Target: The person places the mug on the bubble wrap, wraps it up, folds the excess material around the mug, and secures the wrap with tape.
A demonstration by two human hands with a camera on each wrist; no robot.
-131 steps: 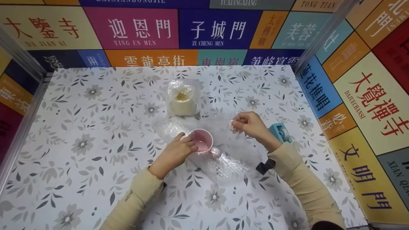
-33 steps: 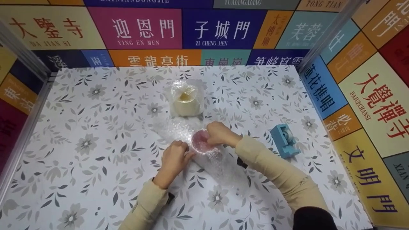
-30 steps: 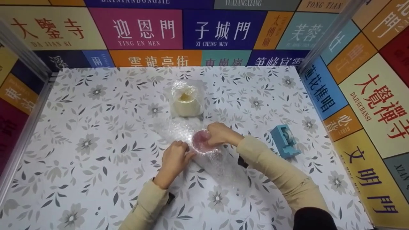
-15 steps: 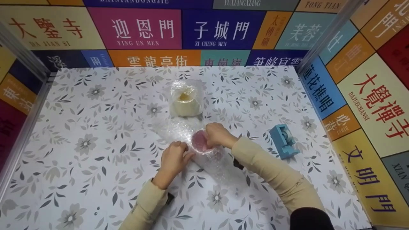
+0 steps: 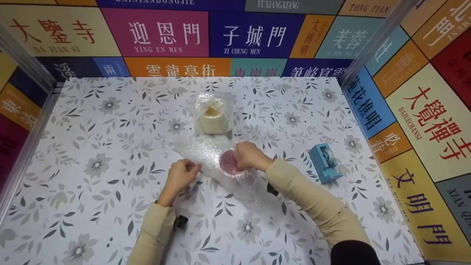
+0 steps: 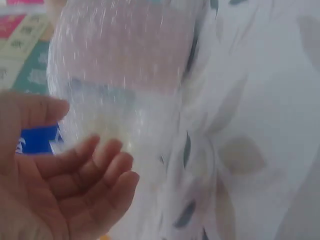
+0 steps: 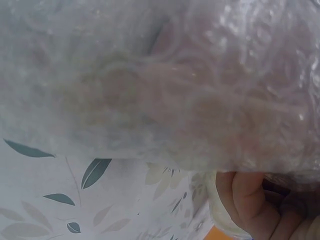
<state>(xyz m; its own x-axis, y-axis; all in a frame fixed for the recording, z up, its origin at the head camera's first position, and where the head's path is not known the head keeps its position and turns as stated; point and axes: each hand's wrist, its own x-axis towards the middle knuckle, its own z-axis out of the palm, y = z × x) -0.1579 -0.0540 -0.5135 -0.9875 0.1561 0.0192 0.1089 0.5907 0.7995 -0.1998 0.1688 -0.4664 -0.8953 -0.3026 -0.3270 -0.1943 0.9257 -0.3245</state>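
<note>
Holds a pink mug (image 5: pixel 227 160) mouth up in bubble wrap (image 5: pixel 204 151) on the flowered tabletop (image 5: pixel 84 206), pinching rim and wrap at the mug's right with the right hand (image 5: pixel 250 155), seemingly to steady both. Rests the left hand (image 5: pixel 179 177) left of the mug, loosely curled, gripping nothing. Includes, behind the mug, a wrapped cream cup (image 5: pixel 213 124); far right of it, a blue tape dispenser (image 5: pixel 320 162), likely placed for easy reach.

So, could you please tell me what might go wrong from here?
The left hand holds nothing, so if the right hand slips at the rim of the pink mug, the bubble wrap could spring loose. The blue tape dispenser stands off to the right, so reaching for it right-handed may loosen that hold. The bubble wrap also lies close to the wrapped cream cup, so a tug might nudge it.
</note>
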